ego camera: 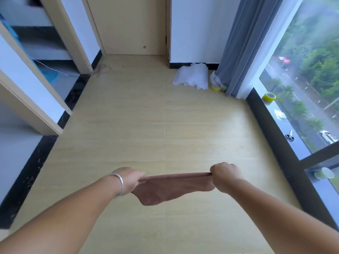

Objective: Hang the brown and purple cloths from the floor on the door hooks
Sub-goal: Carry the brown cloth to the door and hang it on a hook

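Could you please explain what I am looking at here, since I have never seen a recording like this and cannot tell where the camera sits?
There is no machine here. One wide-angle camera is worn on a person's head, looking forward and down, so the two bare arms are the wearer's own. The left hand, with a silver bracelet on its wrist, and the right hand each have a grip on one end of a brown cloth, stretched between them above the wooden floor. Farther off, white fabric lies by the wall, near a grey curtain. A yellow tape roll and scissors sit on the window ledge. A closed door stands ahead.
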Available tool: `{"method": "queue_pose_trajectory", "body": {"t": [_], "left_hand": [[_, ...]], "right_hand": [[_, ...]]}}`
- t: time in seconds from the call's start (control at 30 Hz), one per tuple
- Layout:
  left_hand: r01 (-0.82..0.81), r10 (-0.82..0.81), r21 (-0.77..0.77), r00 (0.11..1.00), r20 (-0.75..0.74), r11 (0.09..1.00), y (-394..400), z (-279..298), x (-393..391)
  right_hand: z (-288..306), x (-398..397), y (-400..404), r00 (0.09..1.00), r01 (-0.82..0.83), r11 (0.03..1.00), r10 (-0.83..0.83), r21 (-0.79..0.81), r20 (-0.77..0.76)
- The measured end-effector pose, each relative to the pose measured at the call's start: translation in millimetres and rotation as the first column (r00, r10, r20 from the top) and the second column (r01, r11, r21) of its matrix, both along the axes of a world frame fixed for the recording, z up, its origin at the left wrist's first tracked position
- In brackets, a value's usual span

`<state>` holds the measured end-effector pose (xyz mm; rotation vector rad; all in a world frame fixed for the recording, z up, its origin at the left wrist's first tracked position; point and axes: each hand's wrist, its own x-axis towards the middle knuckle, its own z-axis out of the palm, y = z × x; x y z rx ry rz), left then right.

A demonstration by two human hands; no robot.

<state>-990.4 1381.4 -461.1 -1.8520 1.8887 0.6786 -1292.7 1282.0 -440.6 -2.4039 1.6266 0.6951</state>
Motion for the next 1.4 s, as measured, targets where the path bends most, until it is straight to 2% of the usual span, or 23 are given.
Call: {"method": "queue_pose_trajectory", "body": {"t": [0.2, 0.3, 0.53, 0.7, 1.03, 1.3, 1.4], "left_hand": [[-0.084, 0.089, -0.087, 0.995, 0.052, 0.993, -13.2, 161.8, 17.3], [-0.097, 0.114, -0.190, 0.990, 0.078, 0.977, -20.0, 234.1, 21.8], [-0.085, 0.153, -0.382, 0.977, 0.151, 0.920, -27.7, 382.0, 30.6], [-0.050, 0.164, -0.480, 0.967, 0.198, 0.876, -27.6, 472.4, 27.6], [-0.019, 0.159, -0.663, 0.976, 0.152, 0.749, -14.0, 610.3, 6.0], [0.013, 0.222, -0.746, 0.951, 0.215, 0.665, -1.2, 686.5, -22.5], [0.057, 0.251, -0.795, 0.933, 0.257, 0.603, 1.6, 706.8, -35.5]], "right_hand": [[158.0, 5.6, -15.8, 0.999, -0.030, 0.991, 0.035, -0.133, 0.039], [225.1, 8.7, -24.5, 0.995, -0.048, 0.976, 0.066, -0.211, 0.079], [358.0, 12.7, -35.5, 0.986, -0.071, 0.882, 0.133, -0.466, 0.103], [437.8, 7.3, -35.6, 0.975, -0.040, 0.837, 0.153, -0.545, 0.163], [575.5, -12.3, -29.5, 0.942, 0.034, 0.711, 0.212, -0.702, 0.261], [651.5, -27.9, -7.2, 0.941, 0.077, 0.611, 0.216, -0.788, 0.259], [671.5, -35.5, 0.1, 0.945, 0.088, 0.576, 0.209, -0.813, 0.250]]}}
